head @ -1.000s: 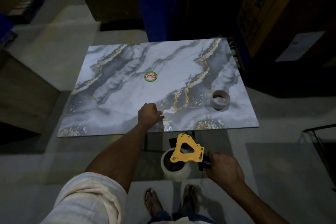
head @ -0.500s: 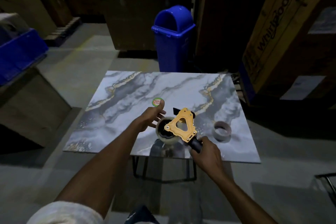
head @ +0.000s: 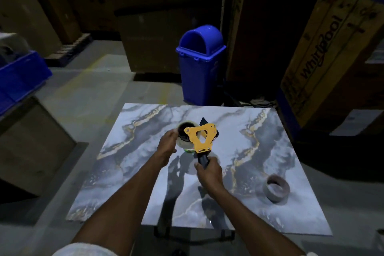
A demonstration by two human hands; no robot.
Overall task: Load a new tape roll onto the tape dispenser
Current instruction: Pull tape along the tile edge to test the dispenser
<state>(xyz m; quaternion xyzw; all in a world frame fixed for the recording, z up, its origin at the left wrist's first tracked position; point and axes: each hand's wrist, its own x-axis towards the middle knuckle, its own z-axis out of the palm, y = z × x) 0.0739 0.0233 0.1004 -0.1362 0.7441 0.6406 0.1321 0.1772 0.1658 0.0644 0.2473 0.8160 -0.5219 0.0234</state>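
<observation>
overhead, right hand (head: 209, 172) grip clenched on tape dispenser (head: 201, 139) handle, head pointing away, left hand (head: 167, 145) grasping tape roll (head: 183, 135)

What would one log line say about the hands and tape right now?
left hand: on roll | right hand: holds dispenser by handle | roll: at dispenser, above table | old core: on table

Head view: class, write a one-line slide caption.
Right hand holds yellow tape dispenser above marble table; left hand steadies its tape roll.

Head view, downward (over table (head: 270, 203))
</observation>
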